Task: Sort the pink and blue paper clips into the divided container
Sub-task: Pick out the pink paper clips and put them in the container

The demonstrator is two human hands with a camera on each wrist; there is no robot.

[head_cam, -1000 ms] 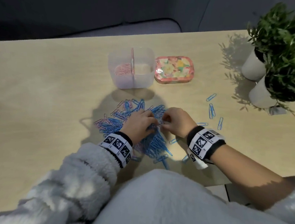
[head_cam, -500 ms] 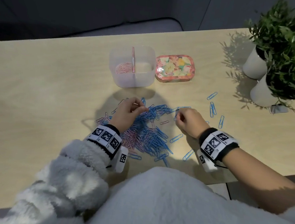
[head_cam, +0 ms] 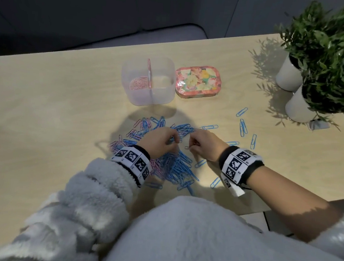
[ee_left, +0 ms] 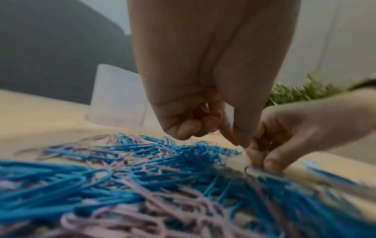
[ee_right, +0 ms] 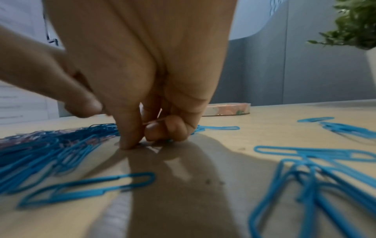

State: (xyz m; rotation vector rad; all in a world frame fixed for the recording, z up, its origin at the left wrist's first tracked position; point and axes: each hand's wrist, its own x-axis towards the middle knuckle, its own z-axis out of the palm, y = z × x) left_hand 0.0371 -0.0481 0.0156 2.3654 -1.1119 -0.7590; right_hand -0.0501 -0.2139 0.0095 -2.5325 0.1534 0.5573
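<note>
A mixed pile of blue and pink paper clips [head_cam: 176,164] lies on the table in front of me. Both hands work at its far side, fingertips almost meeting. My left hand [head_cam: 175,141] has curled fingers, thumb and forefinger tips together [ee_left: 238,143], and seems to hold pink clips inside the curl. My right hand [head_cam: 190,146] presses a fingertip [ee_right: 128,145] on the table while its curled fingers hold a pink clip [ee_right: 154,120]. The clear divided container [head_cam: 168,67] stands beyond the pile, with pink clips [head_cam: 138,83] in its left compartment; the right one looks bare.
A floral tin [head_cam: 198,82] sits just right of the container. Loose blue clips [head_cam: 243,128] are scattered to the right of my hands. Two white potted plants [head_cam: 298,108] stand at the table's right edge. The table's near edge runs under my right forearm.
Half a second ago my hands were apart, the left lifted with clips. They have come back together low at the far side of the pile.
</note>
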